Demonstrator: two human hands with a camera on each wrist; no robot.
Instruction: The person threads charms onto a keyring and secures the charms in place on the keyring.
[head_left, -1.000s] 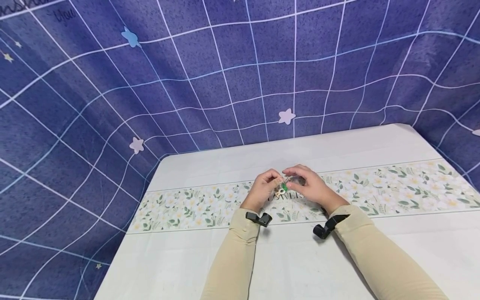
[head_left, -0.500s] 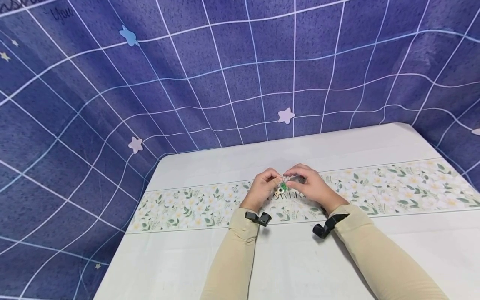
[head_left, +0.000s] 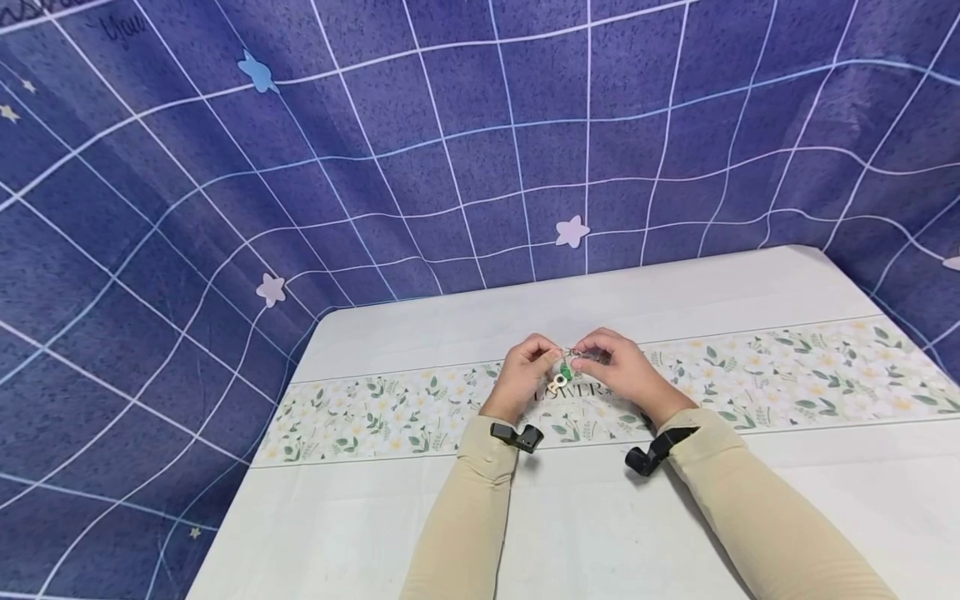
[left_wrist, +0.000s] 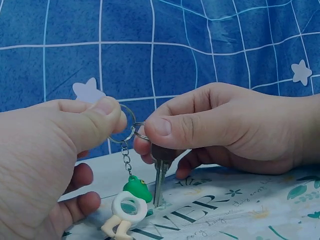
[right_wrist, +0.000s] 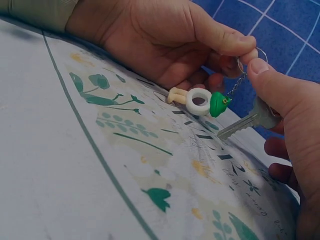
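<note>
In the head view my left hand (head_left: 523, 379) and right hand (head_left: 630, 375) meet over the floral band of the cloth. Thumb and fingers of the left hand pinch a large metal key ring (left_wrist: 134, 116). A short chain (left_wrist: 126, 160) hangs from it, carrying a figure charm with a green frog-like head (left_wrist: 137, 190), a white ring body and beige legs. My right hand pinches a key (left_wrist: 160, 175) by its dark head, blade pointing down. A smaller ring (left_wrist: 140, 124) links at the large ring, beside the right thumb. The right fingers partly cover the key's head.
A white cloth (head_left: 360, 533) with a printed flower band (head_left: 787, 375) and dark lettering covers the table. Behind it hangs a blue curtain (head_left: 480, 167) with pale grid lines and stars. A black camera mount (head_left: 517, 436) sits on each wrist.
My fingertips have drawn slightly apart, and the ring between them shows more plainly. The charm has shifted a little to the left. The forearms stay in place.
</note>
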